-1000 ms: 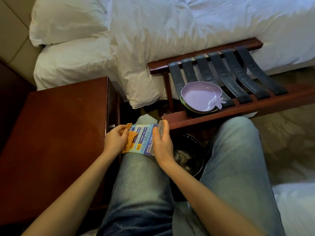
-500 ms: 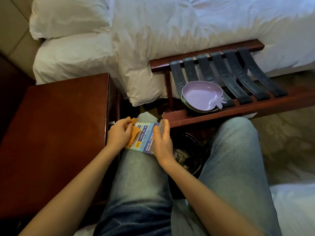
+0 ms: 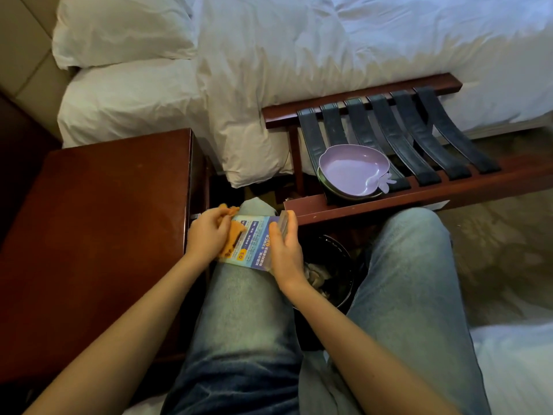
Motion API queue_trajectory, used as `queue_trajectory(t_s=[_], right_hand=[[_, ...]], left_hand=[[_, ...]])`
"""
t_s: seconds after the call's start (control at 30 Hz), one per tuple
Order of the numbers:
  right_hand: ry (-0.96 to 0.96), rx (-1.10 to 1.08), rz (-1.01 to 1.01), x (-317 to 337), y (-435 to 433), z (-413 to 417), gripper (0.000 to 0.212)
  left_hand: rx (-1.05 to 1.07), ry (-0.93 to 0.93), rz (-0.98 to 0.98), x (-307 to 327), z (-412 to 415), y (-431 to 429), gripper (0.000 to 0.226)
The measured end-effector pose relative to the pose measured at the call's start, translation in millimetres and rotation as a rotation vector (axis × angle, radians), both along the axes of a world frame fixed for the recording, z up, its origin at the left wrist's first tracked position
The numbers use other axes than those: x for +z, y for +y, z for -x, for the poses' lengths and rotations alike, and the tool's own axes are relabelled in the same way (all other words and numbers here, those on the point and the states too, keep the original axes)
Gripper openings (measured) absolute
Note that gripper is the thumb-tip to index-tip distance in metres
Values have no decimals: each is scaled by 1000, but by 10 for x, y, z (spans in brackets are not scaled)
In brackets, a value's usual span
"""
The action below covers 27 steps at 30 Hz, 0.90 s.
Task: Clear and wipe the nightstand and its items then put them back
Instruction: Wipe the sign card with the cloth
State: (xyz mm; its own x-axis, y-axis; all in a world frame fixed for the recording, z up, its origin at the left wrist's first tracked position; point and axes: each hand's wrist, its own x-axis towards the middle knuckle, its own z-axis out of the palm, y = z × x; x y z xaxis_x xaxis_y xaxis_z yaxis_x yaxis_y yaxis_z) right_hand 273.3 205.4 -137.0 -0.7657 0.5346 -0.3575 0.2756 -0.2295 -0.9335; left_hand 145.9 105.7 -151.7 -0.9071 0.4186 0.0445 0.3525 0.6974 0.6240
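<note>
Acrylic card stand [image 3: 254, 244]: a clear holder with a blue printed sheet inside, lying tilted across the person's left knee [image 3: 239, 301], just left of and below frame centre. It is off the nightstand [image 3: 98, 235], which stands immediately at its 9 o'clock with a bare dark red-brown top.

Right hand [image 3: 282, 253]: grips the stand along its 3 o'clock edge. The thumb lies on the printed face and the fingers are wrapped round the edge, clamped on the stand.

Left hand [image 3: 206, 235]: at the stand's 9 o'clock edge, fingers curled and bunched round an orange cloth [image 3: 235, 235]. The cloth is pressed onto the left part of the printed face, and a corner of it sticks out above the knuckles at 12 o'clock.

Both legs are in blue jeans [image 3: 419, 295]. Between the knees, at 4 o'clock of the stand, sits a dark waste bin [image 3: 338, 265] with crumpled pale material inside.

At 2 o'clock of the stand is a wooden luggage rack [image 3: 419, 190] with black straps. A lilac fruit-shaped dish [image 3: 350, 169] rests on its left end, stacked on a darker dish [image 3: 335, 191] of which only the rim shows.

Beyond the rack and the nightstand, across 12 o'clock of the frame, lies a bed with a white duvet [image 3: 299, 49]. Two white pillows [image 3: 119, 25] are stacked at 11 o'clock. Patterned carpet [image 3: 493, 250] shows at 3 o'clock.
</note>
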Motion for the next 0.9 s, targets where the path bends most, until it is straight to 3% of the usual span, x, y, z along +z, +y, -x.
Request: queue_trajectory(t_s=[0.03,0.1,0.2,0.3,0.37,0.4,0.53,0.6,0.7,0.8,0.9], right_hand=[[-10,6,-36,7,-18,14,55],[-33,-3,-104,22,-42,31,61],[-39,-21,-90,2,-8,31,65],[4,-16,-29,-16,15,-2,56],[22,-11,3,-34,16,-5,56],[22,-7,16,-46,17,4,55],[45,12,11,8,35,20,47],[19,1,-55,29,28,40,50],[3,-17,-56,-27,5,53,65],[43,-33,5,-56,42,8,51],[78,-7,47,-58,83,-10,48]], left_hand=[[104,-41,57,-10,12,26,24],[111,-5,53,2,-79,82,25],[-183,146,-103,91,-375,125,25],[-585,172,-119,129,-549,47,29],[-656,153,-119,101,-418,-23,30],[-586,147,-109,72,-315,-47,29],[41,13,47,7,-56,1,26],[65,15,53,11,-136,79,27],[-248,133,-91,135,-404,175,30],[-586,135,-112,245,-621,173,30],[-667,105,-91,188,-425,57,33]])
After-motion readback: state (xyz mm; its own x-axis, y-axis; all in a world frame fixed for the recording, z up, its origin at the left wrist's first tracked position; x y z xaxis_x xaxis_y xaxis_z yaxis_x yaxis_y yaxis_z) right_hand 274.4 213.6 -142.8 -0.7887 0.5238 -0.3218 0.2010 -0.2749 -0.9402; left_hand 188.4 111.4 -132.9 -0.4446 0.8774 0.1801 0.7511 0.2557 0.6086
